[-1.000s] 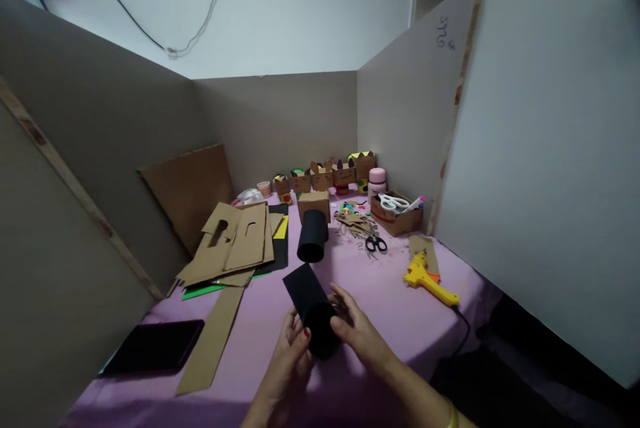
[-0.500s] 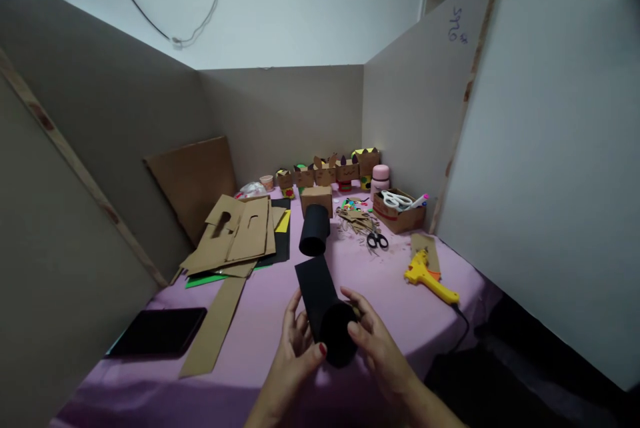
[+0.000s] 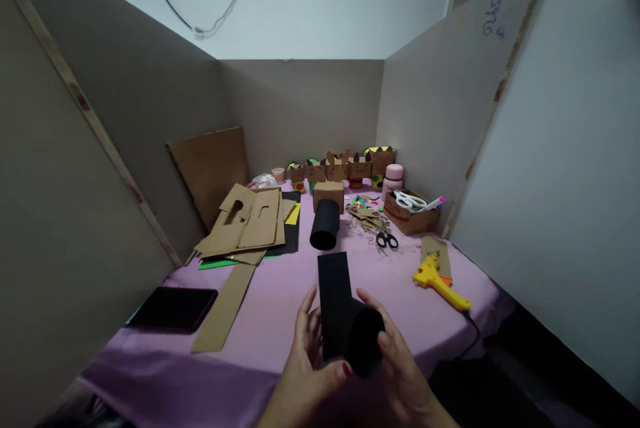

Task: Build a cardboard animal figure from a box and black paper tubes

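Note:
Between my two hands is a black paper tube (image 3: 367,341) with a flat black flap stretching away from it toward the back. My left hand (image 3: 313,358) grips its left side, the thumb along the lower edge. On the right side of the tube's round mouth my right hand (image 3: 400,361) holds it, thumb at the rim. The tube's open end faces me, and its inside is dark. Farther back, a second black paper tube (image 3: 325,225) lies against a small cardboard box (image 3: 329,195).
Right: a yellow glue gun (image 3: 440,281) on cardboard, black scissors (image 3: 387,240), cardboard scraps (image 3: 367,218), a tool box (image 3: 413,218) and a pink bottle (image 3: 394,175). Left: a tablet (image 3: 173,309), a cardboard strip (image 3: 225,311) and stacked cardboard (image 3: 250,225). Cardboard animal figures (image 3: 337,168) line the back.
The view has shifted, so the table things appear farther right. The held tube has turned slightly, its flap now pointing more straight back. Both hands keep their hold.

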Demonstrator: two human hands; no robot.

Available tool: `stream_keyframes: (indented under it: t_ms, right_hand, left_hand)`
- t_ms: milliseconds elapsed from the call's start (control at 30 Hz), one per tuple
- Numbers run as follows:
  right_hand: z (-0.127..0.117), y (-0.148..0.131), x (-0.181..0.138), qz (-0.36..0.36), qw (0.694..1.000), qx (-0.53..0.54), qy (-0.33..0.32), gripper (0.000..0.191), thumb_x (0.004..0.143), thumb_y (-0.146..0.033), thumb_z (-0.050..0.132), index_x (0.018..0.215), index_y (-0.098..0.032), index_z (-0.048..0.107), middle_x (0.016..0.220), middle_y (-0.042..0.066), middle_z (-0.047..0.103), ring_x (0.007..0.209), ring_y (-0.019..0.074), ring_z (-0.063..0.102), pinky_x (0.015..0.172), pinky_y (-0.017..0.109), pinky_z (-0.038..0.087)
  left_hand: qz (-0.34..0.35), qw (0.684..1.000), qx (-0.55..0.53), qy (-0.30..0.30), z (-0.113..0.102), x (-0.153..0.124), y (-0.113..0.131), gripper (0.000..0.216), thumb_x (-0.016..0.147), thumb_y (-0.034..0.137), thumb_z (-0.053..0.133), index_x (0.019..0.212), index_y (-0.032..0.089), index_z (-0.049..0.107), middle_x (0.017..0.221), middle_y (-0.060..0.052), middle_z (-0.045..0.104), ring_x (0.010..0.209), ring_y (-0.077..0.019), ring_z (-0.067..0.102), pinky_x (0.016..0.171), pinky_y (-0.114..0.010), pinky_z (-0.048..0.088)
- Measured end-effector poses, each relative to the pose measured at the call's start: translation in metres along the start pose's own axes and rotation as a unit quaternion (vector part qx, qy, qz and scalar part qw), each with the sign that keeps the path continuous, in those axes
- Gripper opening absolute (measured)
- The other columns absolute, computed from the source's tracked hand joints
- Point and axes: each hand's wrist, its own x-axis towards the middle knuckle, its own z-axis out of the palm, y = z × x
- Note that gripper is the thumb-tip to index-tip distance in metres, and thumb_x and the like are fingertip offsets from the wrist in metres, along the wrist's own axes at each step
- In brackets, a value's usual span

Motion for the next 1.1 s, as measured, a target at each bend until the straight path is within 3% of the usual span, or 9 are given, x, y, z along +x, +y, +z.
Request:
stream_keyframes:
  t_ms: [167,333,533,667,733,767,833,933,1100]
  right_hand:
    - [0.000,0.005,-0.002,-0.049,0.997,-0.046,-0.029,0.088,0.059,-0.055,0.080,0.135,-0.030,0.042,0.128,0.010,0.058,0.120,0.0334,0.053,0.104,0.047,0.036]
    - [-0.004,0.001,0.000,-0.048,0.993,-0.073,-0.076,0.101,0.053,-0.062,0.081,0.139,-0.036,0.034,0.134,0.009,0.052,0.128,0.0320,0.045,0.107,0.045,0.031]
    - [0.002,-0.013,-0.001,-0.064,0.985,-0.101,-0.125,0.100,0.060,-0.059,0.079,0.143,-0.036,0.027,0.135,0.008,0.051,0.128,0.0287,0.046,0.108,0.043,0.030]
    - [-0.004,-0.014,0.006,-0.086,0.973,-0.176,-0.118,0.095,0.064,-0.070,0.068,0.143,-0.032,0.031,0.134,0.011,0.053,0.123,0.0283,0.051,0.103,0.042,0.038]
    - [-0.015,-0.025,0.026,-0.119,0.936,-0.324,-0.067,0.089,0.070,-0.081,0.049,0.138,-0.025,0.041,0.127,0.014,0.059,0.114,0.0284,0.058,0.092,0.041,0.047]
    - [-0.022,-0.034,0.042,-0.134,0.890,-0.435,0.005,0.081,0.076,-0.081,0.036,0.131,-0.023,0.048,0.120,0.012,0.063,0.107,0.0261,0.062,0.087,0.039,0.051]
    - [-0.036,-0.056,0.079,-0.131,0.852,-0.500,0.086,0.059,0.088,-0.064,0.042,0.122,-0.018,0.056,0.118,0.013,0.064,0.106,0.0253,0.061,0.091,0.040,0.048]
    - [-0.056,-0.086,0.139,-0.100,0.790,-0.579,0.177,0.034,0.091,-0.039,0.055,0.114,-0.014,0.060,0.114,0.011,0.064,0.107,0.0245,0.059,0.095,0.045,0.045]
    - [-0.071,-0.094,0.197,-0.030,0.714,-0.655,0.243,0.029,0.091,-0.030,0.059,0.117,-0.018,0.058,0.124,0.008,0.058,0.106,0.0243,0.060,0.089,0.046,0.050]
  left_hand:
    - [0.018,0.999,0.032,0.018,0.002,-0.004,-0.002,0.115,0.055,0.050,0.085,0.146,0.032,0.016,0.135,-0.013,0.047,0.130,-0.0350,0.042,0.104,-0.041,0.035]
    - [0.008,0.999,0.036,0.020,0.004,-0.006,0.003,0.118,0.053,0.048,0.087,0.146,0.029,0.017,0.130,-0.015,0.053,0.126,-0.0368,0.046,0.103,-0.042,0.037]
    - [-0.014,1.000,0.006,-0.011,0.002,-0.007,0.008,0.114,0.049,0.048,0.088,0.144,0.030,0.028,0.135,-0.015,0.052,0.125,-0.0373,0.047,0.101,-0.043,0.040]
    - [-0.054,0.998,-0.006,0.011,-0.006,-0.003,0.005,0.095,0.050,0.050,0.087,0.132,0.023,0.048,0.129,-0.016,0.058,0.121,-0.0391,0.051,0.096,-0.043,0.044]
    - [-0.063,0.998,0.004,0.023,-0.009,-0.001,0.004,0.090,0.049,0.052,0.086,0.126,0.020,0.054,0.123,-0.016,0.063,0.117,-0.0395,0.054,0.094,-0.043,0.046]
    - [-0.068,0.997,0.002,0.031,-0.010,0.000,0.004,0.091,0.048,0.054,0.086,0.126,0.020,0.053,0.122,-0.016,0.063,0.117,-0.0395,0.054,0.093,-0.043,0.046]
    - [-0.078,0.996,-0.010,0.050,-0.011,0.002,0.003,0.095,0.047,0.055,0.086,0.128,0.021,0.050,0.124,-0.016,0.062,0.118,-0.0392,0.053,0.093,-0.043,0.046]
    - [-0.079,0.994,-0.008,0.076,-0.012,0.002,-0.001,0.104,0.044,0.056,0.086,0.133,0.022,0.043,0.130,-0.016,0.058,0.124,-0.0391,0.048,0.096,-0.043,0.044]
    - [-0.077,0.995,0.017,0.064,-0.019,0.002,-0.008,0.118,0.040,0.063,0.084,0.139,0.024,0.032,0.132,-0.018,0.055,0.126,-0.0405,0.045,0.101,-0.045,0.039]
